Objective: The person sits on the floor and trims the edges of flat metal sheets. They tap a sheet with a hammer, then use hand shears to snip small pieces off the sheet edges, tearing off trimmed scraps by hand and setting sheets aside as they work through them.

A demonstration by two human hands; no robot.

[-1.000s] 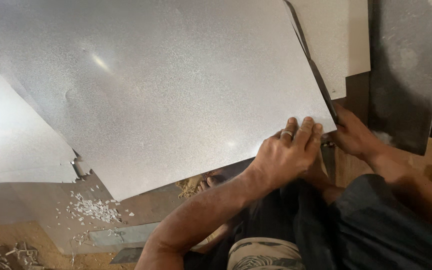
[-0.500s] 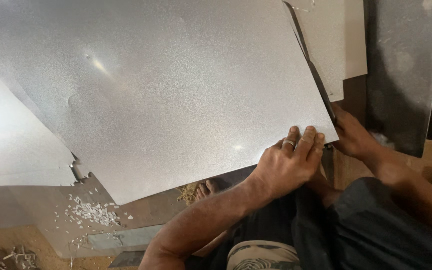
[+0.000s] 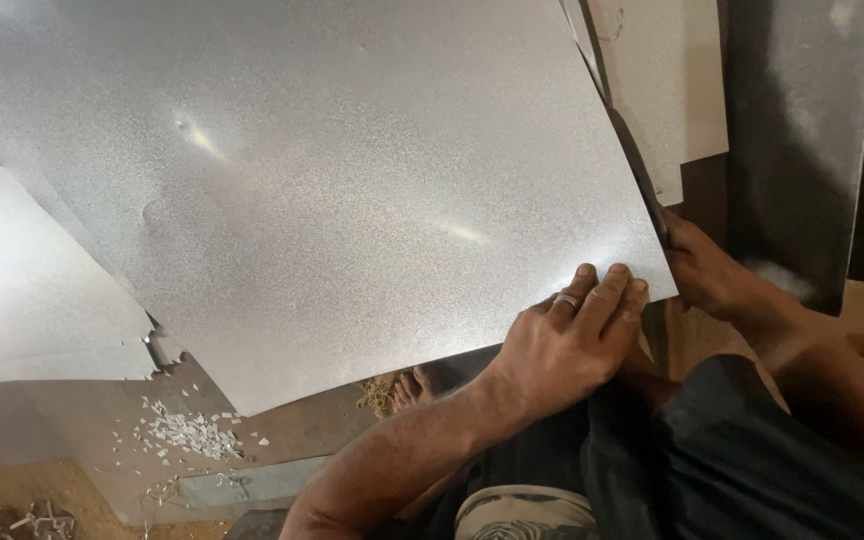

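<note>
The big speckled metal sheet [image 3: 352, 190] filled most of the view, its near corner at 4 o'clock. The left hand [image 3: 562, 345] pinched that corner, fingers [image 3: 607, 295] clamped on top. At 3 o'clock the right hand [image 3: 707, 270] was wrapped shut around dark shears [image 3: 637, 170] along the sheet's edge. White chips [image 3: 192, 435] littered the floor at 8 o'clock, and another pale sheet [image 3: 22, 310] lay at 9.

Metal sheet [image 3: 352, 200]: silver-grey with a fine speckled, spangled pattern and pale glare streaks. Chips [image 3: 192, 435] at seven o'clock: white, on a dull brown floor [image 3: 12, 490]. Ring [image 3: 565, 300]: silver; trousers [image 3: 732, 470]: black.
</note>
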